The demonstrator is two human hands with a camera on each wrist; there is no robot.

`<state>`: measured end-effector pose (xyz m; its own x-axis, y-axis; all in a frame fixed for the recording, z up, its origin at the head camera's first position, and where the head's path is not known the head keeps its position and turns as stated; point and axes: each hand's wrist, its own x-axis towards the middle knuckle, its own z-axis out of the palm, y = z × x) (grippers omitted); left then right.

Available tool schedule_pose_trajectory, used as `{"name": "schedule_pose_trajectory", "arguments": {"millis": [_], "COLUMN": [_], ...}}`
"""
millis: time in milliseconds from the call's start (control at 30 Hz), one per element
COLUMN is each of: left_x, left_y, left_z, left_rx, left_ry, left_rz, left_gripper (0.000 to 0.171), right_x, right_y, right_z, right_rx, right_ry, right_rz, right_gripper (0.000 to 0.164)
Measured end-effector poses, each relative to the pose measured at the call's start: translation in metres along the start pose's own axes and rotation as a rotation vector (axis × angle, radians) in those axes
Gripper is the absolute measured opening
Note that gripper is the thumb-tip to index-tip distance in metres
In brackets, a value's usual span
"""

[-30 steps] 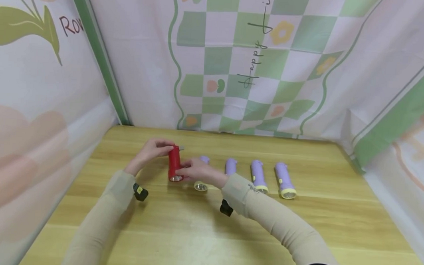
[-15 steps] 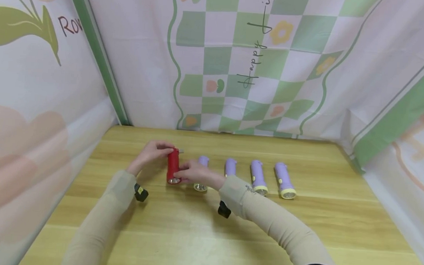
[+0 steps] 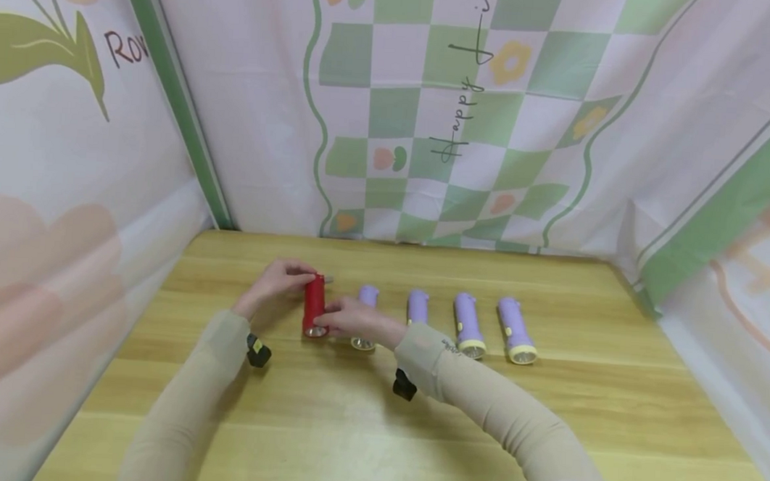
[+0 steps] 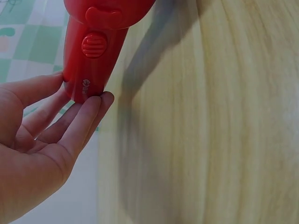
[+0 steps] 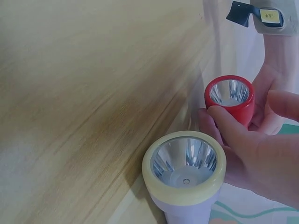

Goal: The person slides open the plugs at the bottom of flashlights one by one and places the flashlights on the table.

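Note:
A red flashlight is held between both hands at the left end of a row of purple flashlights, its lens toward the person. My left hand pinches its tail end, where a small grey piece sticks out to the right. In the left wrist view, thumb and fingertips of the left hand close on that narrow end, below a ribbed switch. My right hand grips the lens end, thumb near the rim. It partly covers the nearest purple flashlight, whose cream-rimmed head shows in the right wrist view.
Three more purple flashlights lie to the right: one partly behind the right sleeve, another beside it, and the last at the row's end. All rest on a wooden table. Printed curtains enclose the back and sides.
The red flashlight has come down slightly and toward the person, with both hands keeping their hold on it. The purple flashlights lie as before.

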<state>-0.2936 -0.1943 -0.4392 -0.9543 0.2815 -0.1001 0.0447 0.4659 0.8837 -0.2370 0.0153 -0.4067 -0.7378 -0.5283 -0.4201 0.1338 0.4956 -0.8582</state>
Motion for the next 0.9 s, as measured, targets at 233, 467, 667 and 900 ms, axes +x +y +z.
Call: {"name": "schedule_pose_trajectory", "arguments": {"millis": [233, 467, 667, 900], "left_x": [0.0028, 0.0070, 0.0088, 0.0090], "left_y": [-0.0061, -0.0059, -0.0064, -0.0078], "left_z": [0.0003, 0.0010, 0.0019, 0.0037], "left_rx": [0.001, 0.005, 0.010, 0.053], "left_ry": [0.002, 0.004, 0.014, 0.030], "left_rz": [-0.009, -0.049, -0.042, -0.032], "left_gripper": [0.035, 0.036, 0.034, 0.033], "right_x": [-0.0007, 0.0027, 0.0057, 0.0077], "right_y": [-0.0025, -0.0023, -0.0013, 0.0002], "right_z": [0.0033, 0.0047, 0.0050, 0.0061], "right_rx": [-0.029, -0.037, -0.029, -0.029], "right_ry": [-0.012, -0.003, -0.008, -0.009], "right_rz": [0.004, 0.003, 0.006, 0.010], "right_gripper": [0.032, 0.030, 0.026, 0.025]}}
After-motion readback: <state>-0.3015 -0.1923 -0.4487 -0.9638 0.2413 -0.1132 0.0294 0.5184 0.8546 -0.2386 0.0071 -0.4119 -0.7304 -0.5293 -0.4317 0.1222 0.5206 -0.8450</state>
